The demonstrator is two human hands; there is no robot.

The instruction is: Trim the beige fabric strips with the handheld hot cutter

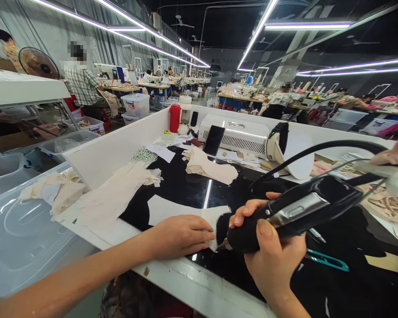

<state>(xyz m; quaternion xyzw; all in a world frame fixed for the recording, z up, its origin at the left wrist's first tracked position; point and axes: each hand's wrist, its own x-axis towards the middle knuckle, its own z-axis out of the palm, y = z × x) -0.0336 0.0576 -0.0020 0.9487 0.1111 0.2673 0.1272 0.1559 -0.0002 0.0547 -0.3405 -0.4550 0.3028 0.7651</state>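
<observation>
– At the near rim of the table [185,270], what do the hands have?
– The left hand [182,234] lies flat on a white piece [172,208]. Its fingers are straight and close together, pressing down and gripping nothing. The right hand [272,260] is closed round a black tool [305,210], fingers wrapped about the grip and thumb laid along its side.
– And where is the piece?
– It lies on the glossy black top between the near rim and the middle of the table, pinned under the left hand. The tool's tip sits at the piece's right end, just beside the left fingertips. I cannot tell whether it touches.
– How far along would you say this piece is?
– Not far, I judge. The tip is at one end, and the rest of the outline shows no mark that I can make out.
– What about the rest of the batch?
– Teal snips [328,260] lie just right of the right wrist, in nobody's grip. To the left a heap [112,194] of cream pieces spills over the white rim, and farther back lies a second stack [212,168]. Which is finished I cannot tell, but by my reading a good deal is left.
– And beyond those?
– The tool's cord [318,149] arcs over the top. A phone [214,140] leans on a white machine [242,134], with a red flask [174,118] at the far corner. At the right edge another person's hand [396,157] holds something pale. More people sit at distant tables.
</observation>
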